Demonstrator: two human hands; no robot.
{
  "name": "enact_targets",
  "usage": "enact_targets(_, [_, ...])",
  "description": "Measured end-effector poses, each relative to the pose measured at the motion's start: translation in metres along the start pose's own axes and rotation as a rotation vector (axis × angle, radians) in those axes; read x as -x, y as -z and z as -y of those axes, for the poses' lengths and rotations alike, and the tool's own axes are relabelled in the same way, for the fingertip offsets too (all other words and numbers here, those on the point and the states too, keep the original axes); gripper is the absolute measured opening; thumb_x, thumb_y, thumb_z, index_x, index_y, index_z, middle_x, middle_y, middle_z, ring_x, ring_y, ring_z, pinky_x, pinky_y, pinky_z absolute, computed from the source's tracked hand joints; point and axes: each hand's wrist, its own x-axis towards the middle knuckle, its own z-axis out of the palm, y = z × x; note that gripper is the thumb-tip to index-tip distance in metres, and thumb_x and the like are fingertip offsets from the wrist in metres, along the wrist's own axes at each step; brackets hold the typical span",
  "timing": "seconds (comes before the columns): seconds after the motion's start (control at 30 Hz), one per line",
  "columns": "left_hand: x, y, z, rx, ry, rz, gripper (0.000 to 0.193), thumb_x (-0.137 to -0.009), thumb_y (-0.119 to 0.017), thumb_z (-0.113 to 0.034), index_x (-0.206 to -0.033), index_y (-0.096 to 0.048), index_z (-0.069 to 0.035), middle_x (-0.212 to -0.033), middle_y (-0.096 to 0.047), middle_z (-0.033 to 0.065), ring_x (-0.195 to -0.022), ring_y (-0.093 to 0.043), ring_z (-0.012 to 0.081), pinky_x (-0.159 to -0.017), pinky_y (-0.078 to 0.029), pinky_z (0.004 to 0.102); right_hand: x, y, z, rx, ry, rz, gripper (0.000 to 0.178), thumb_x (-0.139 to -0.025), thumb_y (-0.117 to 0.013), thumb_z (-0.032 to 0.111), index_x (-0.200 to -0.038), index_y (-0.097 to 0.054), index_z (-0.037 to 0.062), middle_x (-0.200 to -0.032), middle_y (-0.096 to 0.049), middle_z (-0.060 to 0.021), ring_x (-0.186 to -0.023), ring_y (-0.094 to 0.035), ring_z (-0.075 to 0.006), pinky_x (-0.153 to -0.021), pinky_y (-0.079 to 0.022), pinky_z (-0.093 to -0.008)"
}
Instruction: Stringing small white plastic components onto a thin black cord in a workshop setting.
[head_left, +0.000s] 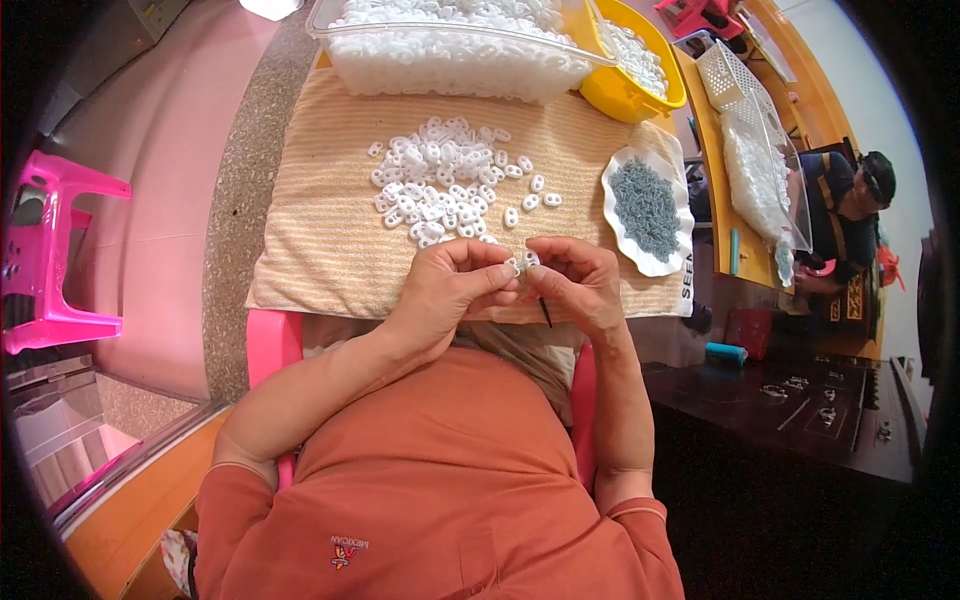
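Close to the near edge of the towel, my left hand point(450, 285) and my right hand point(580, 280) meet with their fingertips pinched. Between them is a small white two-holed plastic piece point(531, 259), partly covered by the fingers. Both hands are closed on it. A thin dark stick-like tool point(546, 313) pokes out below my right hand; how it is held is hidden. Just beyond my hands lies a loose heap of white oval two-holed plastic pieces point(440, 175), with several scattered to its right. A white scalloped dish point(613, 200) of small grey bits stands right of my right hand.
The striped towel point(310, 200) covers the table. At its far side stand a clear bin point(450, 50) and a yellow basin point(655, 105), both holding white pieces. Pink stool point(65, 250) at left. Another person point(850, 200) sits at right by a table with a clear tray point(800, 190).
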Motion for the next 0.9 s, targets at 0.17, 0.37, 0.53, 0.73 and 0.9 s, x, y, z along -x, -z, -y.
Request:
enact_targets(0.17, [-0.0009, -0.0019, 0.0005, -0.009, -0.007, 0.001, 0.015, -0.087, -0.066, -0.005, -0.101, -0.062, 0.0, -0.089, -0.066, 0.0063, -0.078, -0.064, 0.0114, -0.071, -0.057, 0.0245, -0.0004, 0.0027, -0.0032, -0.004, 0.01, 0.018, 0.027, -0.087, -0.064, -0.001, -0.113, -0.06, -0.0055, -0.092, -0.067, -0.0091, -0.078, -0.064, -0.012, -0.067, -0.053, -0.0244])
enact_targets(0.37, [-0.0004, -0.0011, 0.0001, -0.001, -0.004, 0.006, 0.015, -0.087, -0.066, -0.005, -0.101, -0.062, 0.0, -0.089, -0.066, 0.006, -0.078, -0.065, 0.0115, -0.071, -0.057, 0.0246, 0.0003, 0.0012, -0.0022, -0.005, 0.007, 0.011, 0.028, -0.088, -0.063, 0.0, -0.115, -0.06, -0.0058, -0.094, -0.068, -0.0105, -0.078, -0.064, -0.0126, -0.068, -0.053, -0.0248])
enact_targets(0.53, [-0.0003, -0.0013, -0.0004, 0.003, -0.005, -0.017, 0.015, -0.087, -0.066, -0.005, -0.1, -0.062, -0.001, -0.088, -0.066, 0.0063, -0.076, -0.065, 0.012, -0.071, -0.057, 0.0245, -0.001, 0.0009, -0.0023, 0.094, 0.016, -0.024, 0.028, -0.089, -0.062, 0.001, -0.116, -0.06, -0.0053, -0.093, -0.068, -0.01, -0.076, -0.064, -0.0123, -0.067, -0.053, -0.0242])
enact_targets(0.73, [-0.0008, -0.0007, 0.0006, 0.01, -0.016, -0.013, 0.014, -0.087, -0.065, -0.005, -0.1, -0.062, -0.001, -0.087, -0.066, 0.0066, -0.076, -0.065, 0.012, -0.071, -0.057, 0.0245, -0.0035, 0.0024, -0.0036, 0.159, 0.056, -0.009, 0.024, -0.09, -0.057, -0.001, -0.113, -0.061, -0.0066, -0.093, -0.064, -0.0076, -0.074, -0.063, -0.0127, -0.067, -0.051, -0.0241])
enact_targets(0.9, [-0.0018, 0.0005, 0.0022, 0.024, -0.026, -0.001, 0.014, -0.087, -0.065, -0.005, -0.1, -0.062, -0.001, -0.087, -0.066, 0.0066, -0.076, -0.065, 0.0121, -0.07, -0.057, 0.0246, -0.0044, 0.0053, -0.0022, 0.124, 0.071, 0.039, 0.022, -0.089, -0.055, -0.004, -0.109, -0.062, -0.0068, -0.093, -0.062, -0.0071, -0.073, -0.062, -0.0124, -0.067, -0.051, -0.0237])
